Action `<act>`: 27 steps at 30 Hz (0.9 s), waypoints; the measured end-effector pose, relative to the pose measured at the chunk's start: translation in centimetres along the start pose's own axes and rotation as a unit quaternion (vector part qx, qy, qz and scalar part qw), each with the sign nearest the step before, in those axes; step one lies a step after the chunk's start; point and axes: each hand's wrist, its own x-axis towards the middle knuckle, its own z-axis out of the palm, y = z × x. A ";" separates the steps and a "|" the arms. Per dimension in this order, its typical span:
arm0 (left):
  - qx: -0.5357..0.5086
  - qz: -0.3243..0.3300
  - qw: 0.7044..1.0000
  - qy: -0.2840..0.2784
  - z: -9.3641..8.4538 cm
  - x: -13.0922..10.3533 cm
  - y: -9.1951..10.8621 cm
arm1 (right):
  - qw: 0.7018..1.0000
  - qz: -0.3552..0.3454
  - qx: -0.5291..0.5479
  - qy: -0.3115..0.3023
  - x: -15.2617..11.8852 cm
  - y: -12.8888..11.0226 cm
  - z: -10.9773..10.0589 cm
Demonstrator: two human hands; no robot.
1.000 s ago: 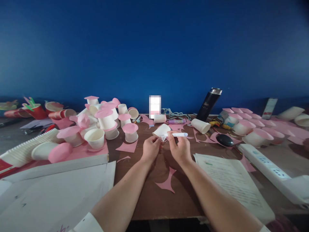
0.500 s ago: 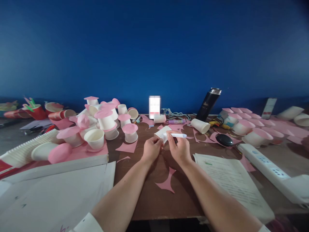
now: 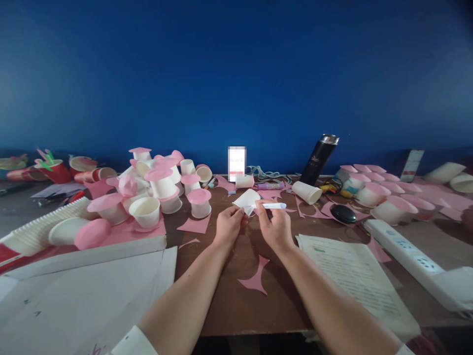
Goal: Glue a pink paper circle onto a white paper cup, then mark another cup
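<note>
At the middle of the table my left hand (image 3: 229,226) pinches a small white paper cup (image 3: 247,197) by its near side. My right hand (image 3: 274,227) is closed on a white marker pen (image 3: 276,206), held nearly level with its left end at the cup. The fingers partly cover the cup and the pen's left end, so I cannot tell whether they touch. Just below my hands a curved pink paper scrap (image 3: 255,278) lies on the table.
White cups with pink paper discs (image 3: 162,183) crowd the left, beside a long cup stack (image 3: 55,224). A black thermos (image 3: 320,159) leans behind a tipped cup (image 3: 306,192). To the right are a printed booklet (image 3: 354,278), a black mouse (image 3: 343,213) and a power strip (image 3: 404,259).
My left hand has moved slightly left, turning the cup a little with it. My right hand stays almost in place with the marker pen.
</note>
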 end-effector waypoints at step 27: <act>-0.057 -0.021 0.997 -0.040 0.5 0.0 -0.6 | 1.000 -0.019 0.012 0.013 0.1 0.1 0.1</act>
